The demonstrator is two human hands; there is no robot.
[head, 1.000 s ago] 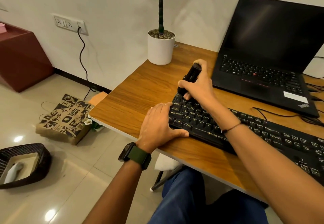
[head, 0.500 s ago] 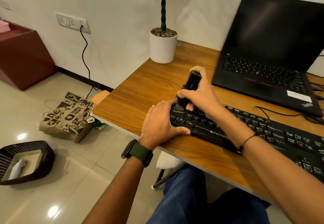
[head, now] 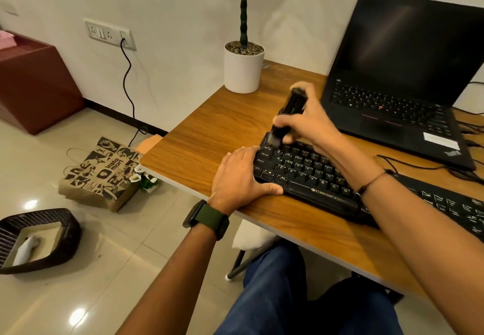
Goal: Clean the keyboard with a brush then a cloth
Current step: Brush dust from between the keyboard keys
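Observation:
A black Zebronics keyboard (head: pixel 324 180) lies across the wooden desk (head: pixel 209 135). My right hand (head: pixel 306 122) grips a black brush (head: pixel 290 109), tilted, with its bristle end down on the keys at the keyboard's far left corner. My left hand (head: pixel 241 177), with a green-strapped watch on the wrist, clasps the keyboard's left end, thumb along its front edge. No cloth is visible on the desk.
A black laptop (head: pixel 398 93) stands open behind the keyboard, cables trailing at the right. A white potted plant (head: pixel 243 70) sits at the desk's back left corner. On the floor lie a paper bag (head: pixel 102 175) and a dark basket (head: pixel 39 240).
The brush in my right hand has shifted slightly left along the top key rows toward the keyboard's corner. My left hand keeps its hold on the left end.

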